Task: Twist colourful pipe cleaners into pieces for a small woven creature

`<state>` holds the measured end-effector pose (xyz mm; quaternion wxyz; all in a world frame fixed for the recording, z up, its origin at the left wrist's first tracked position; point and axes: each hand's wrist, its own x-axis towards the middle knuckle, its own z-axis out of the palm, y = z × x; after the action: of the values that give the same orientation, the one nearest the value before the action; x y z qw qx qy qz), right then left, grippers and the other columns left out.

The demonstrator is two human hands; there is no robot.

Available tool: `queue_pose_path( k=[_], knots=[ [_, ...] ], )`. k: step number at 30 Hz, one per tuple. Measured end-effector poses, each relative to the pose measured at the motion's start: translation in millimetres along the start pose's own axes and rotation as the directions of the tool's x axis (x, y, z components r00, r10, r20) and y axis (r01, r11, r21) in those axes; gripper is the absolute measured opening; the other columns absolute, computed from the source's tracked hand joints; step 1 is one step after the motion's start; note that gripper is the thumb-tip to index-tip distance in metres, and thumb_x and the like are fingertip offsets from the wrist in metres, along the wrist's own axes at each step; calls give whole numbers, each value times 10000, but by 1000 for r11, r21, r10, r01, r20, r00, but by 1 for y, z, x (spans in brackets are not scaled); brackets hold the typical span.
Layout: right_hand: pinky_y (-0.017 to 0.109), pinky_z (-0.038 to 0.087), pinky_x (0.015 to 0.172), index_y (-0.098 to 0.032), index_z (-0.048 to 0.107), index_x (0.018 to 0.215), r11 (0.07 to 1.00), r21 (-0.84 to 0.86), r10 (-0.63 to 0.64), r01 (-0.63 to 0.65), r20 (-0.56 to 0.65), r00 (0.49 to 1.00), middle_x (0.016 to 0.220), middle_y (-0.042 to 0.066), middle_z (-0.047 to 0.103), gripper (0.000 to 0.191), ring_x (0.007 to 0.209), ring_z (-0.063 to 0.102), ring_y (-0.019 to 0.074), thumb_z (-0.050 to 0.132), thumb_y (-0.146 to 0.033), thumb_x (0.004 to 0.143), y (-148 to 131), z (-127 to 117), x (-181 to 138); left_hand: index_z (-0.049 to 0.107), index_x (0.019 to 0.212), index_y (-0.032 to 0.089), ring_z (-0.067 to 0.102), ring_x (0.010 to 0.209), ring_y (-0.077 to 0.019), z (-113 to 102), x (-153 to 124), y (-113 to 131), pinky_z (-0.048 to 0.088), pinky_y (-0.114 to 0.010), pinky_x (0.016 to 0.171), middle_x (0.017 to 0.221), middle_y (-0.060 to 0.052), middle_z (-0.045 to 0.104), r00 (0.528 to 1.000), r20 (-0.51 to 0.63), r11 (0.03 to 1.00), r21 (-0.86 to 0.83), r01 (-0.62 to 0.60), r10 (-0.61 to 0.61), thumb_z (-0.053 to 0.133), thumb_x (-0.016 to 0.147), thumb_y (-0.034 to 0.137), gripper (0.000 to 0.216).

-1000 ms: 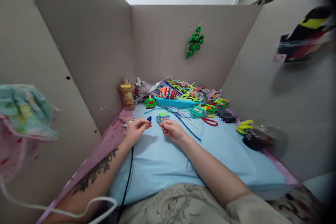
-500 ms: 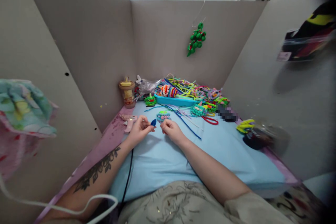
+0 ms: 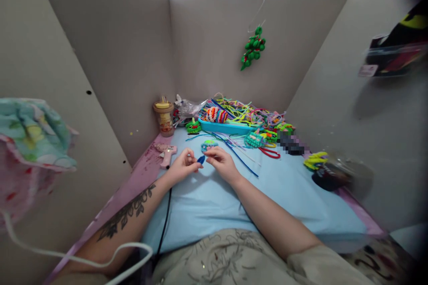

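My left hand (image 3: pixel 181 168) is pinched on a small dark blue piece (image 3: pixel 201 159) over the light blue cloth (image 3: pixel 234 196). My right hand (image 3: pixel 222 163) is right beside it, fingers curled, its fingertips touching the same blue piece. Just beyond the hands lies a small teal and pink pipe-cleaner figure (image 3: pixel 207 145). A long blue pipe cleaner (image 3: pixel 240 158) runs across the cloth past my right hand.
A blue tray (image 3: pixel 223 127) heaped with coloured pipe cleaners and small figures stands at the back. A jar (image 3: pixel 163 117) and a pink glue gun (image 3: pixel 167 153) are at the left. Grey panels wall in three sides; a green figure (image 3: pixel 253 48) hangs on the back one.
Both hands have drawn together; the blue piece, first held by my left hand alone, now sits between the fingertips of both hands. The view has shifted slightly.
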<state>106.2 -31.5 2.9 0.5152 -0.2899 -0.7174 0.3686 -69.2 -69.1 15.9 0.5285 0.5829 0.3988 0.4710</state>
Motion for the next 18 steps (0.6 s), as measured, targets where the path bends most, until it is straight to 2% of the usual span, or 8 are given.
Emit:
queue_pose_path(
  k=[3, 6, 12, 18],
  knots=[
    [364, 400, 890, -228, 689, 895, 995, -31, -94, 97, 68, 993, 864, 49, 615, 170, 902, 558, 185, 645, -265, 735, -4, -2, 1, 343, 807, 202, 583, 538, -89, -2, -2, 1, 382, -167, 480, 601, 67, 575, 995, 97, 1000, -3, 25, -25, 690, 643, 310, 399],
    [376, 377, 918, -237, 701, 865, 987, -37, -150, 155, 114, 982, 793, 29, 626, 138, 807, 573, 164, 646, -265, 741, -5, -3, 1, 376, 837, 195, 587, 556, -94, -4, -3, 1, 401, -176, 493, 630, 43, 604, 986, 162, 999, -5, 37, -36, 683, 659, 326, 378],
    [326, 448, 750, -222, 703, 793, 995, -67, -64, 72, 118, 991, 753, 40, 636, 108, 746, 566, 169, 650, -291, 729, -8, -5, 0, 480, 844, 168, 620, 625, -128, -6, -4, 4, 445, -202, 530, 684, -16, 646, 987, 160, 999, 27, -32, 27, 670, 675, 322, 298],
    [310, 447, 734, -228, 707, 750, 999, -20, -30, 32, 111, 993, 729, 33, 637, 78, 743, 572, 170, 663, -270, 702, -7, -6, 0, 649, 725, 154, 624, 647, -133, -11, -1, -1, 497, -243, 635, 712, -38, 675, 989, 128, 981, 171, -96, 74, 645, 671, 251, 111]
  ],
)
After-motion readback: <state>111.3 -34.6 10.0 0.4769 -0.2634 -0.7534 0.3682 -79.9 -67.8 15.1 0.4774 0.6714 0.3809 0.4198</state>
